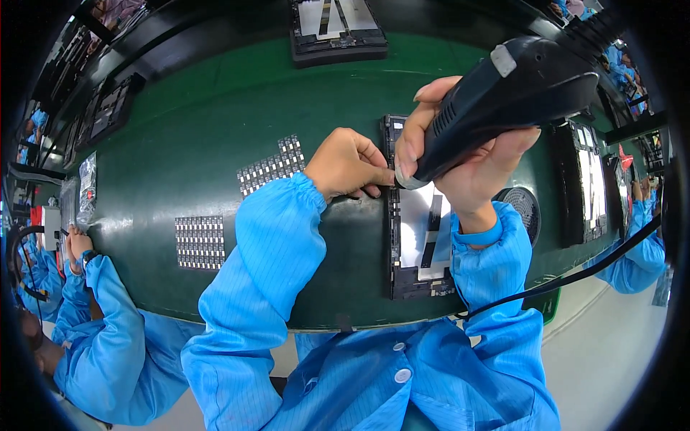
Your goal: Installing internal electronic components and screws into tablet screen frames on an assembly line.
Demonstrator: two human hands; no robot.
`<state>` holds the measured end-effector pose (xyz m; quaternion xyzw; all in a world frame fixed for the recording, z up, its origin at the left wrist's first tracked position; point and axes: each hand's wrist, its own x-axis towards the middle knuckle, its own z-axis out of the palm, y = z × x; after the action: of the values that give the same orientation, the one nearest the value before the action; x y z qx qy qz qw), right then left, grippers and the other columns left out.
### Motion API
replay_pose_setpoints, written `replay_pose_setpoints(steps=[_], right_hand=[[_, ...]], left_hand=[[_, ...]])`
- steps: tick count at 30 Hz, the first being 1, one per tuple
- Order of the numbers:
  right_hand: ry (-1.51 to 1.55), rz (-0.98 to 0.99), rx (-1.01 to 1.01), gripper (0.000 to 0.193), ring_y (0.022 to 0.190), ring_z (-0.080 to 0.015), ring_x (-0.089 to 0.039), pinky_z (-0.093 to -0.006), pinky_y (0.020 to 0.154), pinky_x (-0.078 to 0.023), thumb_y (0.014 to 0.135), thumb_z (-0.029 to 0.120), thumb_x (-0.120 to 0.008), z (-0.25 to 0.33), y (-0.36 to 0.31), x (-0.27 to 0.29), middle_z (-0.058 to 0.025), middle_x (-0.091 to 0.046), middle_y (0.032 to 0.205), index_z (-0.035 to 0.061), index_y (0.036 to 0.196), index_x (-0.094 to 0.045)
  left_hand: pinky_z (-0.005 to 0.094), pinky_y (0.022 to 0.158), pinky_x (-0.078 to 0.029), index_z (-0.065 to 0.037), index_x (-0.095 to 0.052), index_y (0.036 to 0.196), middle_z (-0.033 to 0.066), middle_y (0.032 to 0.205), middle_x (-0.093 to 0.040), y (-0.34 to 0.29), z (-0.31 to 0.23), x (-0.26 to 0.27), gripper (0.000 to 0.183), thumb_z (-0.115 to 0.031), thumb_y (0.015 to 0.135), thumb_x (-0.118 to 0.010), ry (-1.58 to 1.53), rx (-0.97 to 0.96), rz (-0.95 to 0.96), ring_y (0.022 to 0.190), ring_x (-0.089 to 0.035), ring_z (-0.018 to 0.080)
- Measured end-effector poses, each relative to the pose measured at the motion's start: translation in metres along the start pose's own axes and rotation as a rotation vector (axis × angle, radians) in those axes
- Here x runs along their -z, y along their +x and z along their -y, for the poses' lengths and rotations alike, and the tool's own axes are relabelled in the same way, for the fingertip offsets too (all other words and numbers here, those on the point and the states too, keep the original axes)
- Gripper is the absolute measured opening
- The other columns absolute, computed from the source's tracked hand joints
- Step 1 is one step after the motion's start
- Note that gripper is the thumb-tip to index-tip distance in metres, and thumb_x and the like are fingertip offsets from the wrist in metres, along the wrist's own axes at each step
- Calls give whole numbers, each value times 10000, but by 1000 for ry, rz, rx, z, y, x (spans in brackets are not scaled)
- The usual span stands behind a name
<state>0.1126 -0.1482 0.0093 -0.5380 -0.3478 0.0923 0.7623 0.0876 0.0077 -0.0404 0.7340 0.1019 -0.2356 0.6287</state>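
Note:
My right hand (478, 169) is wrapped around a bulky black hand-held tool (496, 100) with side vents and a ribbed end. Its narrow grey tip hangs over the left edge of an opened tablet-like device (415, 276). That device has a black frame, silver inner plates and dark ribbon strips; the tool and my right arm hide part of it. My left hand (348, 165) is closed, thumb and fingertips pinched together at the device's left edge, next to the tip. What lies between those fingers is too small to make out.
Two sheets of small dark parts (200, 243) (272, 169) lie left on the green table (327, 244). Similar opened devices (341, 50) (581, 179) stand at the back and right. A round black grille (519, 212) and a black cable (575, 276) are right. A co-worker's hands (77, 244) are at left.

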Motion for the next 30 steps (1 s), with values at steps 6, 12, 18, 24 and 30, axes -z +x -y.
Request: replay_pose_setpoints(steps=[6, 12, 18, 24, 30], right_hand=[[-27, 30, 6, 989, 519, -188, -556, -291, 476, -478, 739, 847, -217, -1, 0, 0, -127, -525, 623, -46, 1104, -431], [-26, 45, 4, 981, 520, -193, -555, -297, 474, -476, 743, 842, -226, -2, 1, 2, -128, -528, 629, -46, 1104, -430], [-49, 51, 1, 982, 526, -202, -558, -303, 471, -473, 737, 846, -234, -4, 1, 2, -129, -532, 630, -45, 1098, -434], [-60, 46, -15, 985, 519, -208, -555, -307, 471, -476, 726, 858, -231, -2, 0, -1, -131, -523, 603, -40, 1066, -451], [-35, 18, -44, 1011, 506, -205, -545, -308, 465, -472, 684, 891, -226, -1, -2, -9, -130, -509, 577, -35, 1018, -454]], left_hand=[[200, 429, -466, 26, -641, 801, 86, 708, -666, -1, 2, 1, 197, -110, 730, -765, -30, 11, 30, 568, -643, 114], [198, 425, -467, 25, -641, 797, 87, 713, -664, -1, -4, 1, 168, -86, 733, -749, -3, 25, 38, 567, -645, 116], [192, 420, -463, 24, -644, 790, 87, 715, -664, -1, -6, 1, 139, -66, 733, -733, 3, 41, 34, 564, -643, 112], [190, 419, -463, 21, -643, 780, 81, 713, -662, -1, -4, 2, 125, -60, 736, -726, -31, 29, 48, 557, -638, 109], [199, 432, -466, 4, -644, 760, 69, 691, -654, 2, -1, 3, 126, -76, 730, -737, -32, 38, 60, 557, -636, 106]])
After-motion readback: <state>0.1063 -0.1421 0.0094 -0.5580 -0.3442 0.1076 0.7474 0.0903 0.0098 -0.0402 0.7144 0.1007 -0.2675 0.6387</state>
